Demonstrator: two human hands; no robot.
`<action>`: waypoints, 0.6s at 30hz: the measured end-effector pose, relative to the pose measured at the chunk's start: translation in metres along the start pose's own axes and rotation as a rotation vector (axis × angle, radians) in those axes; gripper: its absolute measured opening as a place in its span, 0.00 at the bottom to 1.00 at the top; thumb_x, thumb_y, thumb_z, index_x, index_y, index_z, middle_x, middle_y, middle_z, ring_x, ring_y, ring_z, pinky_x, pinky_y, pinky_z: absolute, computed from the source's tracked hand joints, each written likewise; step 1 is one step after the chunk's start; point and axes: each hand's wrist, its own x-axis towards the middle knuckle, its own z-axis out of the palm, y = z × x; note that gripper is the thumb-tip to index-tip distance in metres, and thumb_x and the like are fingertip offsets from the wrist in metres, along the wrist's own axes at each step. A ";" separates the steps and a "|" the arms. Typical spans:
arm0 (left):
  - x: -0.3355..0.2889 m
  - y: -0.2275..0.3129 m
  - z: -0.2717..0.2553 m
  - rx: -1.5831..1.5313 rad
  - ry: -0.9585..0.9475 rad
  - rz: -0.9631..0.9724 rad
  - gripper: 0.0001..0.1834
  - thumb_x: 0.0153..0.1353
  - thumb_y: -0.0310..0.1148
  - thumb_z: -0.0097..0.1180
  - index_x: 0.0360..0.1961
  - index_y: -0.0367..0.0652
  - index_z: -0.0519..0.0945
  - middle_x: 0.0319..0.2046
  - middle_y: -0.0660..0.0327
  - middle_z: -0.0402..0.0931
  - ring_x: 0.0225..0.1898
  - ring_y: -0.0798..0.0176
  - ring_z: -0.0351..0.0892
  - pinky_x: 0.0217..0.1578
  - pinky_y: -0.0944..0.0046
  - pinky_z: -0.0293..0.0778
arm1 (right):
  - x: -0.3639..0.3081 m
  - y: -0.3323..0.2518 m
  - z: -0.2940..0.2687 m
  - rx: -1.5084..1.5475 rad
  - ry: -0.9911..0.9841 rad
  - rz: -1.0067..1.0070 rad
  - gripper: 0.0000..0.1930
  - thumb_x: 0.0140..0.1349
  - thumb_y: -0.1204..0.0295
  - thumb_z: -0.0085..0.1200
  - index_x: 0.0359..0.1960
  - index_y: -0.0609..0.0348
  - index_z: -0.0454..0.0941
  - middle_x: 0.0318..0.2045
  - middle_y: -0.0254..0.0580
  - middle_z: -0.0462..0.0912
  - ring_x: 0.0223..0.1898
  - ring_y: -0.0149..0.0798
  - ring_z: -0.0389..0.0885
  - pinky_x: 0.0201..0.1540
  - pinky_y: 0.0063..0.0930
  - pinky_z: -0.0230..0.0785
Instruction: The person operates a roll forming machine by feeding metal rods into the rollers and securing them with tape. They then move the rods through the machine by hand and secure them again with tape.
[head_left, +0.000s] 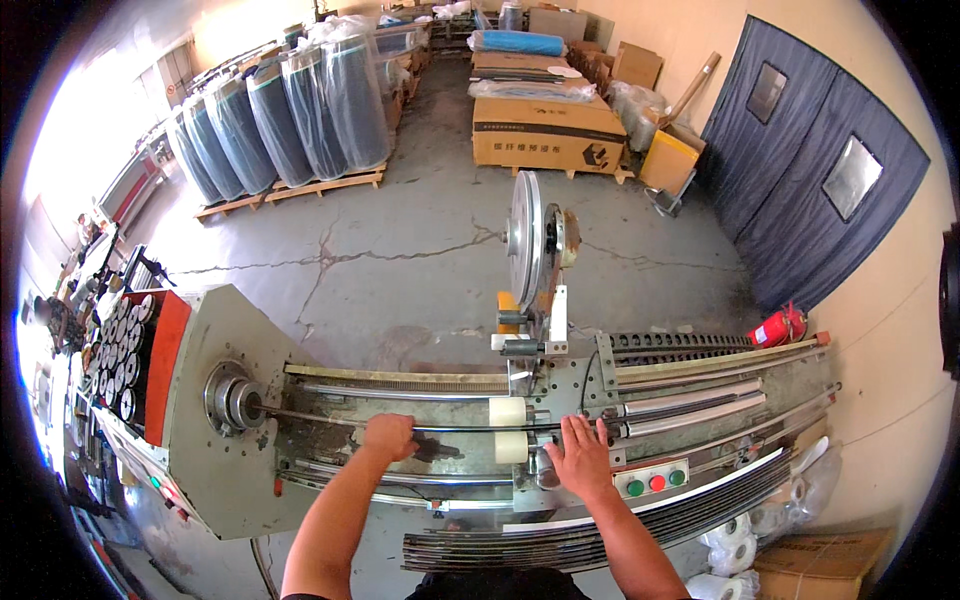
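Note:
A long thin dark rod (460, 429) runs across the lathe-like machine from the metal chuck (233, 395) at the left. My left hand (389, 437) is closed round the rod, between the chuck and a pair of cream rollers (508, 446). To the right of those rollers, my right hand (581, 452) lies palm down with its fingers stretched out over the rod, by the metal carriage plate (566, 385). It holds nothing that I can see. Beyond the carriage rises a large metal spool wheel (527, 240).
A button box (651, 482) with green and red buttons sits right of my right hand. Several dark rods (500, 548) lie along the near side. A fire extinguisher (780, 327) stands far right. Wrapped rolls (290, 115) and a big cardboard box (548, 135) stand behind the machine.

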 end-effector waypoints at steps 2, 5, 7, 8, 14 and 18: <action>0.004 0.031 -0.010 -0.033 0.032 0.050 0.22 0.56 0.50 0.74 0.45 0.47 0.87 0.43 0.53 0.90 0.47 0.44 0.91 0.49 0.44 0.85 | 0.000 -0.005 0.004 -0.025 0.021 0.009 0.34 0.77 0.48 0.55 0.71 0.65 0.73 0.70 0.53 0.77 0.76 0.54 0.70 0.83 0.63 0.46; 0.004 0.060 -0.012 -0.068 0.086 0.111 0.19 0.57 0.45 0.72 0.46 0.47 0.86 0.43 0.53 0.91 0.47 0.46 0.91 0.49 0.46 0.85 | 0.002 -0.018 0.007 -0.019 0.034 0.014 0.34 0.76 0.49 0.57 0.71 0.66 0.73 0.70 0.55 0.77 0.76 0.56 0.70 0.82 0.64 0.46; 0.006 0.076 -0.012 -0.064 0.110 0.142 0.18 0.58 0.41 0.70 0.46 0.46 0.85 0.44 0.53 0.90 0.47 0.47 0.91 0.50 0.48 0.85 | 0.002 -0.025 0.009 -0.014 0.046 0.020 0.34 0.75 0.50 0.58 0.71 0.66 0.73 0.70 0.56 0.76 0.76 0.57 0.69 0.82 0.65 0.45; 0.007 0.084 -0.013 -0.051 0.114 0.151 0.17 0.58 0.40 0.69 0.46 0.46 0.84 0.44 0.53 0.90 0.48 0.47 0.91 0.50 0.48 0.85 | 0.002 -0.028 0.011 -0.017 0.054 0.021 0.34 0.75 0.51 0.58 0.71 0.66 0.73 0.71 0.56 0.76 0.76 0.57 0.69 0.82 0.66 0.45; 0.005 0.102 -0.007 -0.101 0.314 0.278 0.16 0.58 0.35 0.67 0.47 0.44 0.82 0.47 0.52 0.89 0.54 0.48 0.88 0.57 0.49 0.81 | -0.005 -0.038 0.020 -0.055 0.071 0.029 0.34 0.76 0.55 0.56 0.75 0.66 0.69 0.73 0.56 0.73 0.78 0.57 0.66 0.83 0.66 0.42; 0.009 0.067 0.007 -0.136 0.242 0.223 0.27 0.55 0.42 0.74 0.55 0.46 0.81 0.50 0.52 0.88 0.57 0.46 0.86 0.61 0.46 0.78 | -0.005 -0.040 0.023 -0.045 0.082 0.043 0.32 0.76 0.59 0.56 0.75 0.65 0.68 0.73 0.55 0.73 0.78 0.57 0.66 0.83 0.66 0.41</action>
